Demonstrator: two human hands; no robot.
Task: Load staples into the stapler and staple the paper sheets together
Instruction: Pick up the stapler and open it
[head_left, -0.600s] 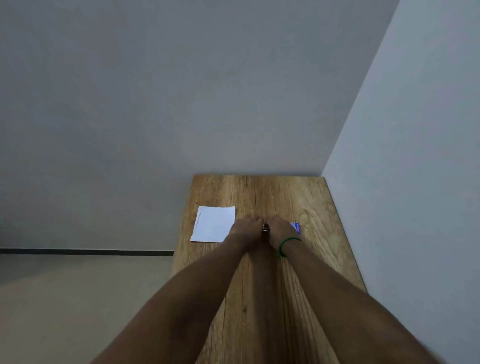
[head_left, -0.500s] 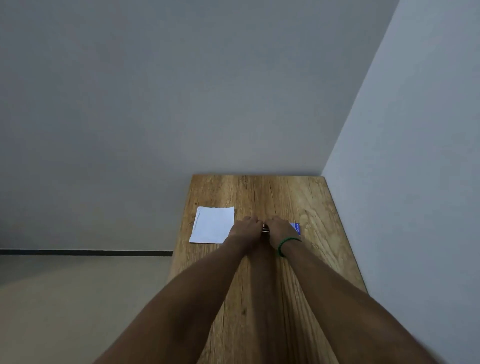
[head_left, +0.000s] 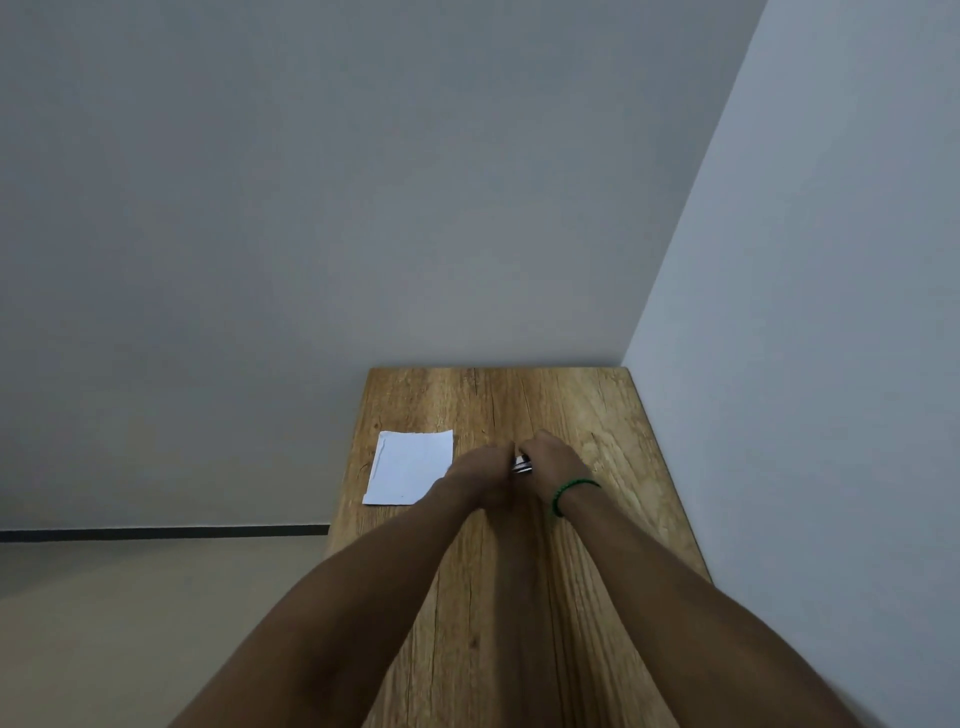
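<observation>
Wooden table (head_left: 597, 415) set in a plain grey corner. Left hand (head_left: 480, 470) and right hand (head_left: 553, 457) meet mid-table, fingers curled around a small metal object, likely the stapler (head_left: 521, 464), mostly hidden; exact grip unclear. Probably brought together to steady it while loading. Green bracelet (head_left: 571, 491) on right wrist. Paper sheets (head_left: 408, 467) lie just left, untouched.

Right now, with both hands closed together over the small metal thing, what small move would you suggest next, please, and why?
Probably finish working on the stapler before reaching left. The left hand and right hand meet over it, hiding whether it is loaded, while the paper sheets lie untouched beside them on the table.
</observation>
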